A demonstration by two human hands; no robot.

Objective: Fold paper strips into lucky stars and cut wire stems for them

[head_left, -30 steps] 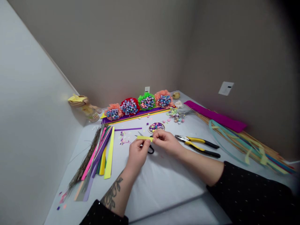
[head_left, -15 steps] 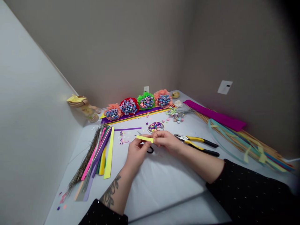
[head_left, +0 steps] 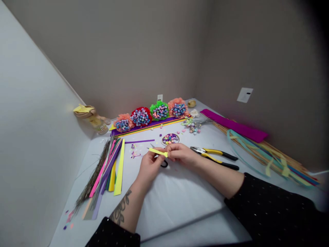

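Note:
Both hands meet over the middle of the table, pinching one yellow paper strip (head_left: pixel 156 151). My left hand (head_left: pixel 151 165) is closed on its length, while the fingers of my right hand (head_left: pixel 181 153) close round its right end, where a small folded knot shows. Under the hands lies a pair of scissors (head_left: pixel 164 164), mostly hidden; a black handle loop and the blade tips stick out. Just beyond is a round dish (head_left: pixel 170 138) of small folded paper stars. Pliers (head_left: pixel 214 157) with yellow and black handles rest right of my right hand.
To the left lie paper strips (head_left: pixel 119 171) and a bundle of thin wires (head_left: pixel 92 181). Several star bouquets (head_left: pixel 141 116) line the back wall. A magenta sheet (head_left: pixel 233 126) and long sticks with ribbons (head_left: pixel 267 154) lie at right. Loose stars and scraps are scattered about.
The yellow strip's free end has tilted slightly as the fingers work at its knot. Both hands stay in nearly the same place; the view has shifted a little.

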